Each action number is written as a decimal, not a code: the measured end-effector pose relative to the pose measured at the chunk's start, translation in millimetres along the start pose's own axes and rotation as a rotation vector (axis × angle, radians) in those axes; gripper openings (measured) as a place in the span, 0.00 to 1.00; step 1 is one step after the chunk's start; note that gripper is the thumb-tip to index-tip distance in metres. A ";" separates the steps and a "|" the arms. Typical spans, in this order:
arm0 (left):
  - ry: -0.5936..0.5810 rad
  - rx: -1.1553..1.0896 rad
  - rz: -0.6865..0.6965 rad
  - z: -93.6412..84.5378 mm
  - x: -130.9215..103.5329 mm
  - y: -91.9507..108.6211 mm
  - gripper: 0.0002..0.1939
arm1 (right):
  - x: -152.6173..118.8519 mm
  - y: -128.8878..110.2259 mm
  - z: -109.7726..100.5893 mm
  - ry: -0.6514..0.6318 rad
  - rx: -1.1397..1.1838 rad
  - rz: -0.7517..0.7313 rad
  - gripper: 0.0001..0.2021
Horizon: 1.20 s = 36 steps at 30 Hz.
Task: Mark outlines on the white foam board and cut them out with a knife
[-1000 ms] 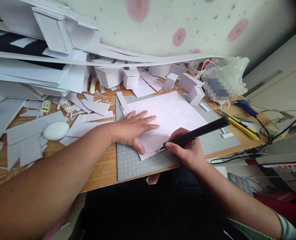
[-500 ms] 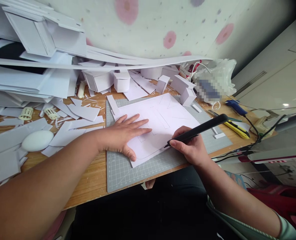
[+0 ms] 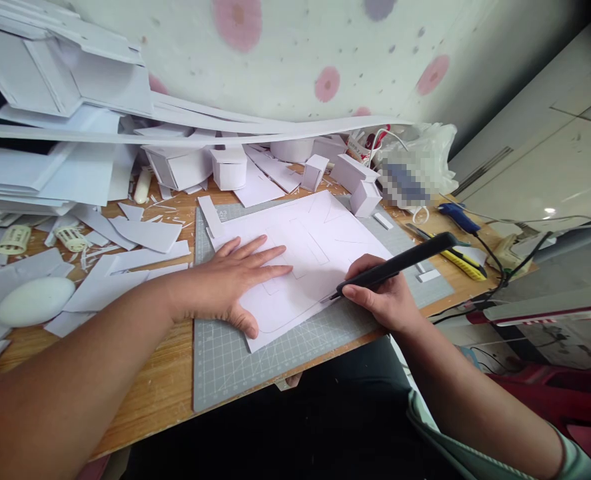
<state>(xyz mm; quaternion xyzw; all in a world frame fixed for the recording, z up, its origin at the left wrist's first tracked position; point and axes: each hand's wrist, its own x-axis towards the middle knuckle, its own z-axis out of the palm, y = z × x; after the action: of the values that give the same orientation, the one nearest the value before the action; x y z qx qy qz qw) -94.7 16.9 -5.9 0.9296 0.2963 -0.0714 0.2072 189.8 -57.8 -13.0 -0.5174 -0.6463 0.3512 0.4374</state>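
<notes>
A white sheet (image 3: 320, 230) with thin outlines on it lies at an angle on a grey cutting mat (image 3: 245, 373). My left hand (image 3: 242, 280) is spread flat over the sheet's left part, fingers apart, covering some of the lines. In my right hand (image 3: 380, 293) is a thick black pen-shaped tool (image 3: 400, 260), held like a pen and leaning up to the right. Its thin tip meets the sheet near the close edge, beside a long line that curves at the left corner. Whether the tip is a nib or a blade, I cannot tell.
White offcuts (image 3: 150, 230) and a white egg-shaped object (image 3: 35, 300) lie at left. Folded white box shapes (image 3: 228, 167) stand behind the mat. To the right are a yellow utility knife (image 3: 468, 263), a blue glue gun (image 3: 458, 217) with cable, and a plastic bag (image 3: 438, 153).
The view has shifted slightly, moving the scene left and the mat a little lower. Both hands keep their grip and pose, while the tool's tip has stayed near the sheet's close edge.
</notes>
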 end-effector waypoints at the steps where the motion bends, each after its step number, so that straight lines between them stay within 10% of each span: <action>1: -0.005 0.001 -0.005 -0.6 0.0 0.7 0.52 | 0.0 1.0 -0.8 -0.003 -0.002 -0.003 0.12; 9: -0.045 0.001 -0.032 -4.6 0.8 5.5 0.51 | 0.3 4.1 6.2 0.152 0.378 0.031 0.14; 36: -0.040 0.040 -0.042 -5.8 0.9 7.1 0.54 | 1.0 -5.9 16.1 -0.078 0.091 -0.032 0.10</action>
<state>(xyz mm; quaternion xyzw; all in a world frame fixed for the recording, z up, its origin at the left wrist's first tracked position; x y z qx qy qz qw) -89.8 14.7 1.5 0.9256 0.3099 -0.1003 0.1927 172.7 -58.1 -13.4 -0.4724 -0.6543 0.3931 0.4407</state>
